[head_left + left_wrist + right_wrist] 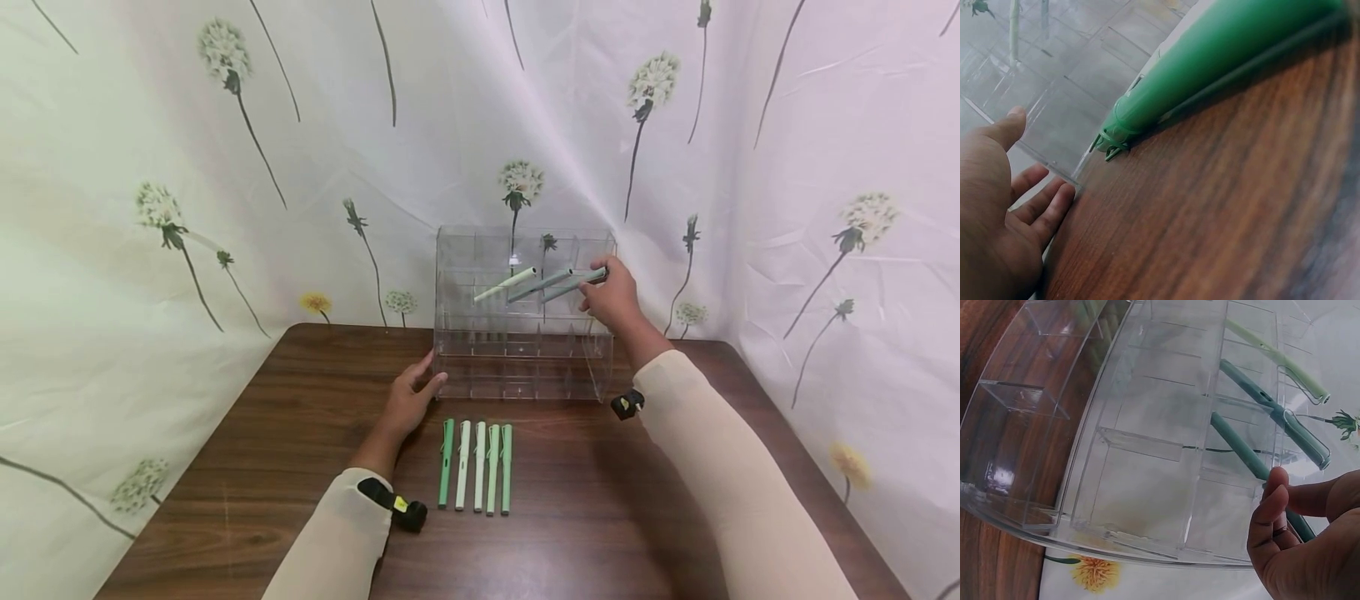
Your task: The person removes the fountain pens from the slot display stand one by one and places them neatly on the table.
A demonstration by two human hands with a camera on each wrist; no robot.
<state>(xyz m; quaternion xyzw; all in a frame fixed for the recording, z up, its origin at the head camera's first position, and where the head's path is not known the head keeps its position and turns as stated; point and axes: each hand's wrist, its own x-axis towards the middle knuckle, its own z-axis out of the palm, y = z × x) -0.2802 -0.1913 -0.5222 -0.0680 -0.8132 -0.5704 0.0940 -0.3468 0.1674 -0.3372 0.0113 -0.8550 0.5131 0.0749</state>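
The right hand (615,296) pinches a teal pen (567,288) near its upper end, between thumb and fingers. That pen slants in the top part of the clear rack (525,356), its lower end down to the left. Beside it, with the same slant, a second teal pen (540,287) and a pale green pen (505,286) lean in neighbouring compartments, their clips toward the top.

The left hand (411,400) is at the rack's lower left side, fingers extended rather than curled, thumb by the front edge; how firmly it touches, I cannot tell.

The rack stands upright on the dark wooden bench (285,433). In front of it five pens lie side by side, clips toward the rack: a deep green pen (446,463) leftmost, two whitish pens (462,465), a light green pen (492,469) and a mid-green pen (506,469). Behind hangs a dandelion-print cloth (450,150).
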